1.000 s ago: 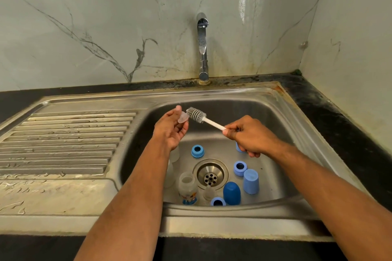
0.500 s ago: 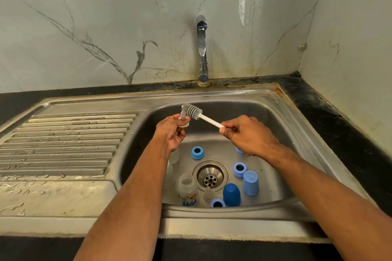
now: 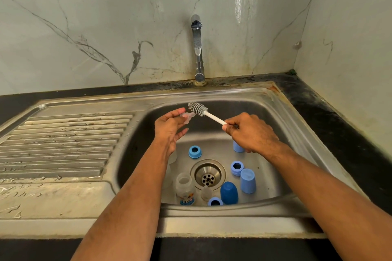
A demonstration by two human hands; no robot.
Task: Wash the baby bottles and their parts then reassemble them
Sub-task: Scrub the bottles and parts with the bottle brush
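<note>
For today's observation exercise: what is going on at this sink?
A person is washing baby bottle parts. The left hand pinches a clear teat; the right hand holds a brush beside it. Blue rings, caps and a bottle lie unassembled in the sink. The tap is off.

A clear teat [image 3: 187, 117] is pinched in the left hand [image 3: 169, 128] above the basin. The grey head of a white-handled brush [image 3: 198, 108], held by the right hand [image 3: 250, 132], lies just right of it. On the basin floor, a clear bottle [image 3: 185, 188] stands upright near left of the drain. Blue rings [image 3: 195, 151] and caps [image 3: 247, 180] lie scattered around it, the dark cap [image 3: 229, 193] upright at the near wall.
</note>
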